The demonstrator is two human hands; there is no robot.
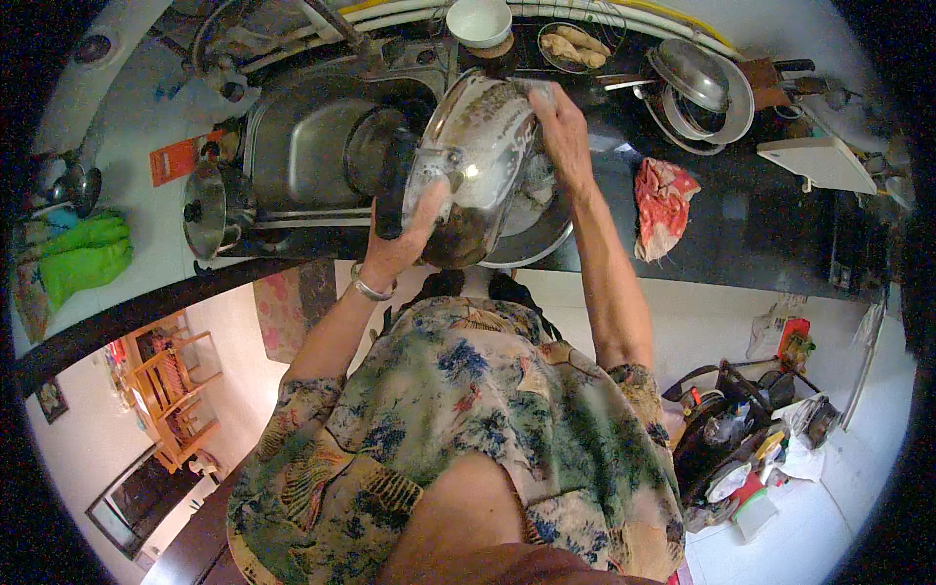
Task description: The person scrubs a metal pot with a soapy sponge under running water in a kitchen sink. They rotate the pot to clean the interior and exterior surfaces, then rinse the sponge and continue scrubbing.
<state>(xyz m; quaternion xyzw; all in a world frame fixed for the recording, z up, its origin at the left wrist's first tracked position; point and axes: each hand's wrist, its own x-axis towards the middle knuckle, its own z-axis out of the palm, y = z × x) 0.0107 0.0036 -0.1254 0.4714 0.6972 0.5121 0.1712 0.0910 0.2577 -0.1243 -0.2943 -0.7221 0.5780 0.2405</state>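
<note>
A metal pan (479,146) is held tilted on its side over the counter by the sink, with streaks of white foam on its wall. My left hand (409,230) grips it by the black handle (395,183), the thumb lying against the metal. At the far right rim, my right hand (563,128) presses a pale, blurred scrubber (540,88) to the pan; its fingertips are partly hidden. Below the pan stands a wide metal basin (537,252) with a whitish thing (540,179) in it, too covered to name.
Left are the sink (292,161), a glass-lidded pot (207,212) and green rubber gloves (88,252). Behind stand a white bowl (479,22) and a plate of ginger-like roots (574,47). A red cloth (662,208), stacked pans with a lid (691,77) and a white board (819,161) lie right.
</note>
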